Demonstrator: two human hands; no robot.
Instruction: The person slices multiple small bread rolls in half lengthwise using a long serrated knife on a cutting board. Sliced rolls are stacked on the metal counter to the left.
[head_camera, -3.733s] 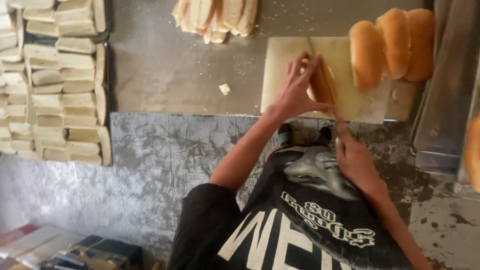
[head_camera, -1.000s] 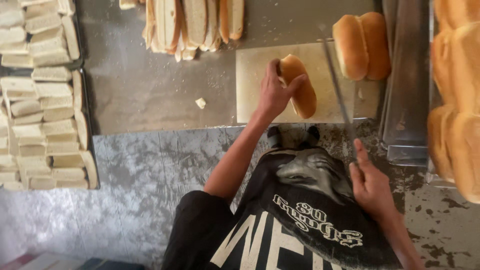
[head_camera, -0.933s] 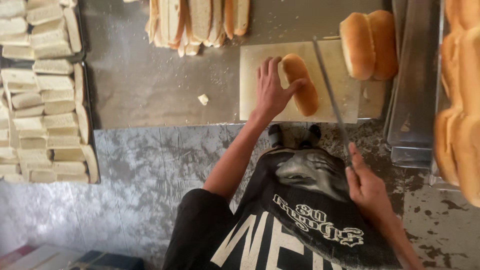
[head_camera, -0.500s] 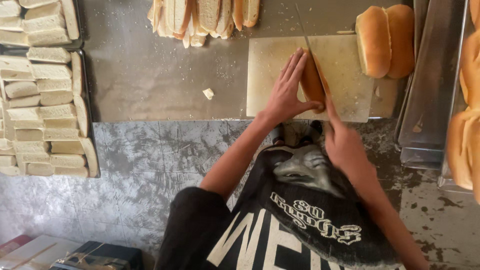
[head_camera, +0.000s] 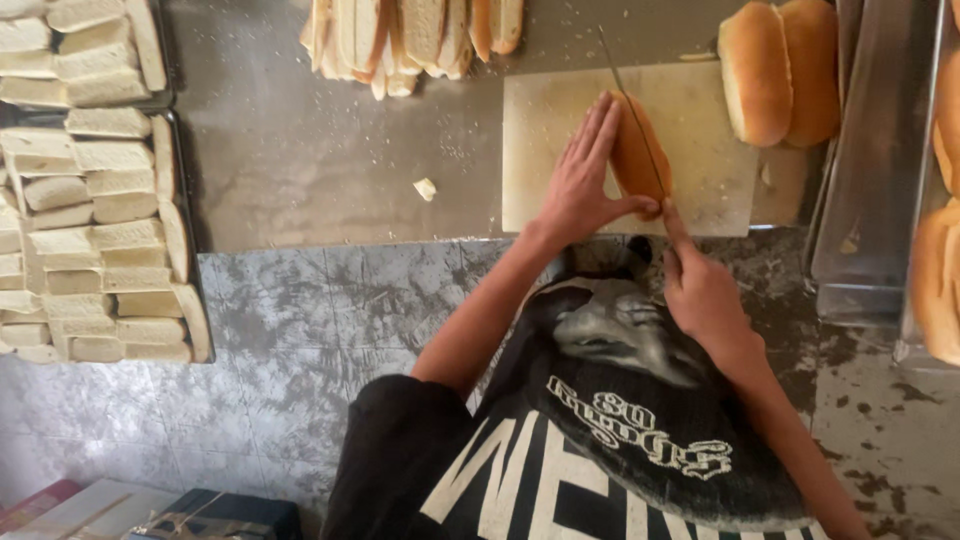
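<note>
A golden bread roll lies on a pale cutting board. My left hand presses flat on the roll's left side, fingers stretched out. My right hand grips the handle of a long thin knife, index finger along the blade. The blade runs lengthwise through the top of the roll.
Two whole rolls rest at the board's far right corner. Several sliced roll halves are piled on the metal counter beyond the board. Trays of cut bread pieces stand at left. More rolls sit in metal trays at right.
My right hand brought the knife from the right side of the board onto the roll. My left hand shifted from cupping the roll to pressing flat on it as the blade cuts in.
</note>
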